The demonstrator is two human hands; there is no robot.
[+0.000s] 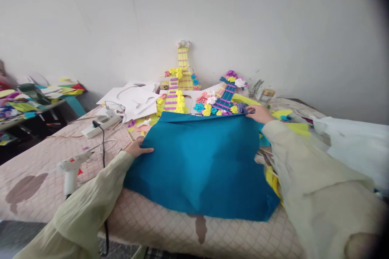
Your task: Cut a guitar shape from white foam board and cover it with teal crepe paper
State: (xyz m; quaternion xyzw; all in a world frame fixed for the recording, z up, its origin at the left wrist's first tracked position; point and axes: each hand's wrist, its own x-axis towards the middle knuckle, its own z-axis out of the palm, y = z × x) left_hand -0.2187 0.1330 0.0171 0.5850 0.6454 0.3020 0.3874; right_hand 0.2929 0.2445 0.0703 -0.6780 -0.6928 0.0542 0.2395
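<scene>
A large teal-blue sheet [197,162], felt or thick paper, lies over the front of the table, its far edge raised and folded over in a narrow strip. My left hand [139,148] grips its left edge, thumb on top and the other fingers partly hidden behind. At the far right corner, my right hand [258,113] pinches the folded edge. Just beyond the sheet stand a yellow ladder-like craft piece [172,94] with paper flowers and a dark blue one [225,98] with purple strips.
To the left are a white glue gun [71,170] standing upright, a power strip [101,126] with cords, and white paper cut-outs [133,99]. A glass jar [267,96] and yellow scraps [298,128] lie at the right. Another table [45,107] with coloured scraps stands far left.
</scene>
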